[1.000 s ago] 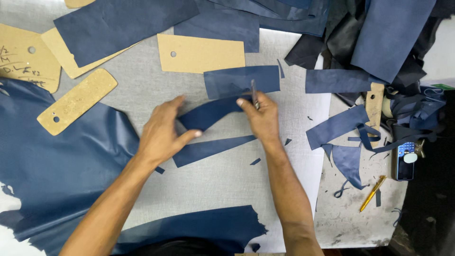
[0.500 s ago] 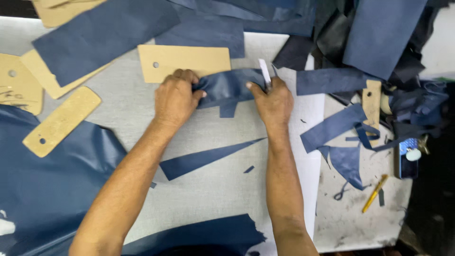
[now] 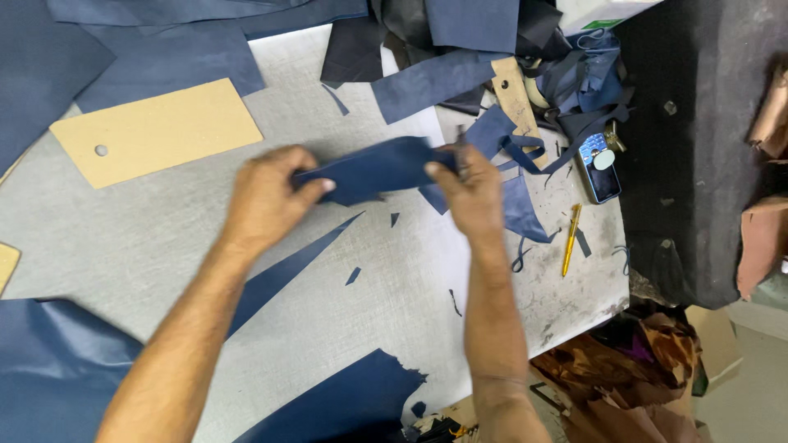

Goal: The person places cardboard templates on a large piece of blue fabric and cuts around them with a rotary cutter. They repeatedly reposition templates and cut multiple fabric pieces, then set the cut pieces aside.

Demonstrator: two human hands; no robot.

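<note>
Above the middle of the grey worktable [image 3: 164,246], both hands lift one dark blue leather piece [image 3: 373,168] clear of the surface. At nine o'clock of that piece the left hand [image 3: 267,201] pinches its end, thumb on top and fingers curled beneath. At three o'clock the right hand [image 3: 468,193] grips the other end, fingers closed over the edge, and something thin and dark stands up between its fingers; what it is I cannot tell.

Towards ten o'clock from the hands lies a tan cardboard template [image 3: 156,131], flat, with a small round hole near its left end. A narrower tan template [image 3: 515,98] lies at one o'clock, partly under a tangle of blue strips [image 3: 574,82]. Large blue leather sheets [image 3: 164,49] overlap along the twelve o'clock edge of the table. A long pointed blue offcut [image 3: 283,275] lies just below the left wrist, at six o'clock, with small blue snippets scattered near it. More blue leather [image 3: 49,369] covers the eight o'clock corner, and another ragged piece [image 3: 345,402] sits at six o'clock by the near edge.

At three o'clock from the right hand a phone [image 3: 597,168] lies face up, and a yellow pen [image 3: 570,238] rests just below it. Off the table at five o'clock, a heap of brown scraps [image 3: 632,377] is piled on the floor; whether a container holds it cannot be made out.
</note>
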